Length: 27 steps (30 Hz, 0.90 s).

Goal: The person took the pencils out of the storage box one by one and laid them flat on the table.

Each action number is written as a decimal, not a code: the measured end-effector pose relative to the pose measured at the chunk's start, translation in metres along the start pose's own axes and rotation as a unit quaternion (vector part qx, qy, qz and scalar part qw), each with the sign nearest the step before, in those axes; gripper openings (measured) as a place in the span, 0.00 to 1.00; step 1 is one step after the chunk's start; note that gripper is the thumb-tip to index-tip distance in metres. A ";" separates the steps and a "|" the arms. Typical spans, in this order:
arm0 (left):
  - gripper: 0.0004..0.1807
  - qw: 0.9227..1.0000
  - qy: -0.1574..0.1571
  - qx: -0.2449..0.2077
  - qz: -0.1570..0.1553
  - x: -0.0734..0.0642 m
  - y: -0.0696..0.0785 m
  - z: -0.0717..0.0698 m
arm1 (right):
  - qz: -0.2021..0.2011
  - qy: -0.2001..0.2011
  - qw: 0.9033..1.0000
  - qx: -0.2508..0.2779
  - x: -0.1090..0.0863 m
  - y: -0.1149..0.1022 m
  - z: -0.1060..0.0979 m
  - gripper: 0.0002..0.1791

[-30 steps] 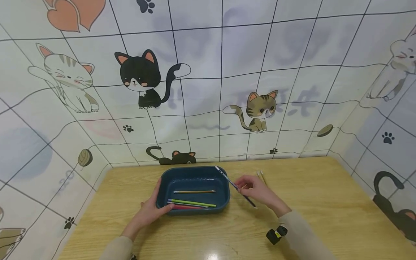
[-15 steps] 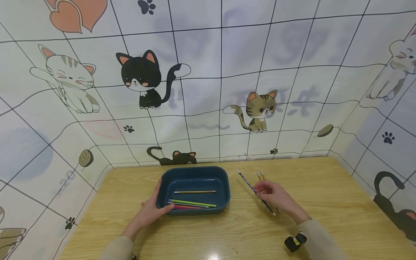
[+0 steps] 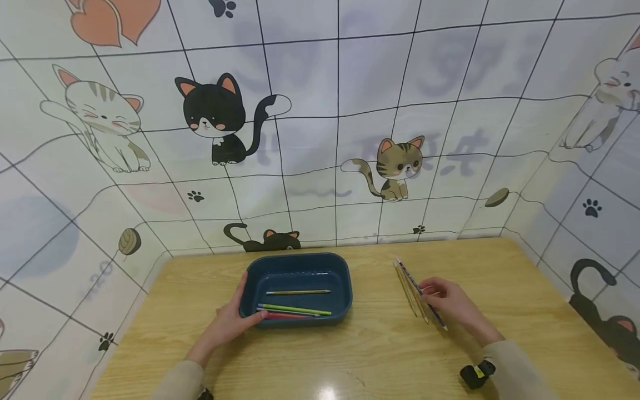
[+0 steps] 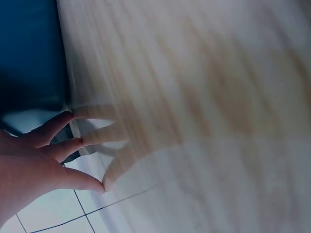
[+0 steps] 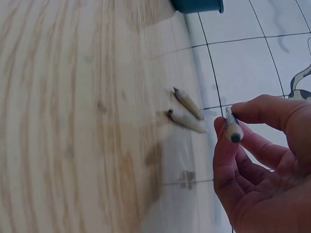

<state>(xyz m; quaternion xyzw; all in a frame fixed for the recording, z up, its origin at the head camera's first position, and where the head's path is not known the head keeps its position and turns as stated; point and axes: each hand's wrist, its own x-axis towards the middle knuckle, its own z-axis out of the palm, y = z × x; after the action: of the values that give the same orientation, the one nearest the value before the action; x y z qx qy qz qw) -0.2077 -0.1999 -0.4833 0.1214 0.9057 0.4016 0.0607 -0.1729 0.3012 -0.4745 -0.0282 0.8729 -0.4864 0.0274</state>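
Note:
My right hand [image 3: 452, 305] pinches a dark patterned pencil [image 3: 409, 276] between thumb and fingers. Its sharpened end points toward me and its other end toward the wall; in the right wrist view the pencil's tip [image 5: 235, 136] faces the camera. Under and left of it, two plain wood-coloured pencils [image 3: 406, 291] lie side by side on the table. My left hand [image 3: 227, 325] holds a dark blue tray [image 3: 300, 323] at its near left corner, thumb over the rim and fingers along the outer side. Inside lie a yellowish pencil [image 3: 298, 292], a green pencil [image 3: 300, 310] and a red one [image 3: 286, 316] beside another.
The wooden table [image 3: 310, 361] ends at the back against a wall covering [image 3: 310, 166] printed with cartoon cats. Similar covering closes in both sides. A small black camera [image 3: 476, 375] sits at my right wrist.
My right hand has carried the dark patterned pencil rightward, from beside the tray's right rim to over the two plain pencils. The left hand keeps its hold on the tray.

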 end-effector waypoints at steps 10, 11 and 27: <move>0.60 1.000 -0.009 -0.005 0.018 0.004 0.004 -0.005 | 0.004 0.016 0.999 -0.040 -0.003 0.011 -0.010 0.14; 0.60 1.000 -0.010 -0.006 0.021 0.004 0.004 -0.005 | 0.003 0.016 0.999 -0.045 -0.003 0.012 -0.011 0.14; 0.61 0.999 -0.026 -0.035 0.029 0.008 -0.004 -0.001 | 0.004 0.021 0.996 -0.083 0.008 0.016 -0.007 0.13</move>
<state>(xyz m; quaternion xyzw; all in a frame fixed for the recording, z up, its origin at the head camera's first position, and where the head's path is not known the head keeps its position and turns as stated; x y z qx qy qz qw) -0.2162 -0.2008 -0.4858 0.1554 0.8851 0.4318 0.0769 -0.1818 0.3151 -0.4845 -0.0165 0.9108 -0.4124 0.0085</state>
